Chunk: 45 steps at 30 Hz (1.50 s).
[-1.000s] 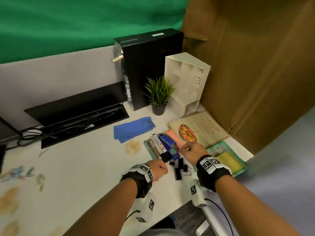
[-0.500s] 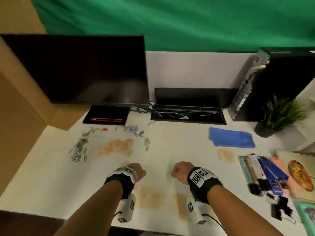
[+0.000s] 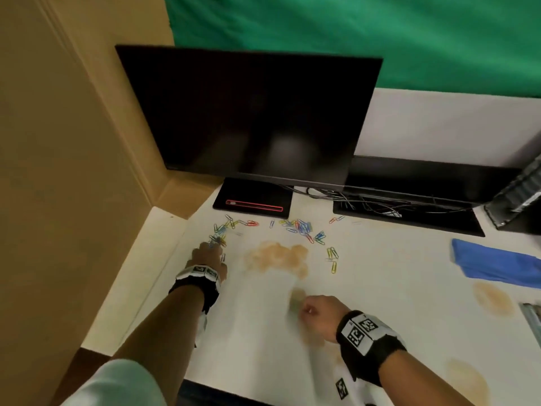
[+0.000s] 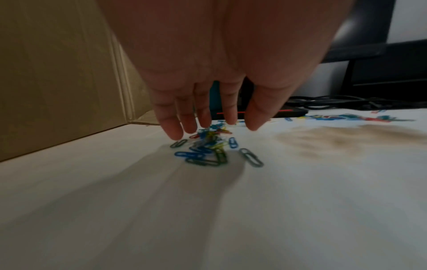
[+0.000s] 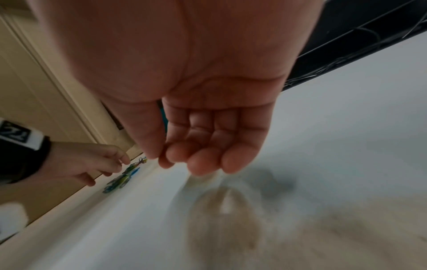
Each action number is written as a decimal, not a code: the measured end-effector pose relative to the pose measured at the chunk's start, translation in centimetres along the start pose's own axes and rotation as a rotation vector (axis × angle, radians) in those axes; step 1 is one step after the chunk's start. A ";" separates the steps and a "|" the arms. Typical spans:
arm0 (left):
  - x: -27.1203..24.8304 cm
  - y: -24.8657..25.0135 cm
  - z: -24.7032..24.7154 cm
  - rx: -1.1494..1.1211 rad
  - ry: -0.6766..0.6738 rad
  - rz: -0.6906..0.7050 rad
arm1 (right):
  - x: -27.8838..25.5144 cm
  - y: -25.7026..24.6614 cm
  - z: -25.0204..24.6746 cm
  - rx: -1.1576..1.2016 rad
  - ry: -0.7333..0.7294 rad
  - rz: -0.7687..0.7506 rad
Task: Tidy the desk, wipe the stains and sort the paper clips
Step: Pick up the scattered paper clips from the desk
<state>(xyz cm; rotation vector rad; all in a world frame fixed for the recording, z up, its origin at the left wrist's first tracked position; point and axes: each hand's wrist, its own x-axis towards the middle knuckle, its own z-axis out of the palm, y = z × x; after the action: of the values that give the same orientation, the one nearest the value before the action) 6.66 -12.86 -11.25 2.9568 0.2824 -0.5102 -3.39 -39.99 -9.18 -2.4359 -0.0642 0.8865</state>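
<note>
My left hand (image 3: 208, 256) reaches over the near-left heap of paper clips (image 4: 203, 149); its fingers (image 4: 172, 126) hang straight and a little spread, the tips just above or barely touching the heap, and I cannot tell which. They hold nothing. My right hand (image 3: 317, 315) hovers low over the white surface (image 3: 380, 288), fingers (image 5: 203, 160) loosely curled toward the palm with nothing between them.

More paper clips lie scattered in a loose arc farther back, a thicker bunch (image 3: 301, 227) in front of the monitor base (image 3: 253, 197) and a few strays (image 3: 332, 256) to the right of it. Between the two clusters spreads a large brown stain (image 3: 278, 257), and a smaller one (image 3: 298, 297) sits just beside my right knuckles. Two more stains (image 3: 493, 297) mark the surface near the right edge.

A dark monitor (image 3: 248, 112) stands behind the clips, and its base crowds the far clips closely. A black tray of tangled cables (image 3: 407, 209) runs to the right of it. A blue cloth (image 3: 497, 263) lies well apart from both hands on the right. A cardboard wall (image 3: 64, 171) closes off the left side, right next to the heap I am reaching for, leaving little room beside my left hand
</note>
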 end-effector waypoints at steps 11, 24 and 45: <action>4.8 -1.0 -0.3 0.105 -0.191 0.313 | 1.8 -1.9 1.5 -0.070 0.017 0.006; -5.1 -4.8 3.3 -0.073 -0.017 0.361 | 8.5 -12.1 4.2 -0.196 0.060 -0.193; -4.6 -4.9 1.6 -0.055 -0.098 0.177 | 7.6 -11.0 6.4 -0.486 0.032 -0.501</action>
<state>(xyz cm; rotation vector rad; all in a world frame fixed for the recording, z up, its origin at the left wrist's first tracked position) 0.90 -9.11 -11.58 2.8571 0.0232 -0.6099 0.12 -25.92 -12.12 -2.6689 -0.9299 0.6510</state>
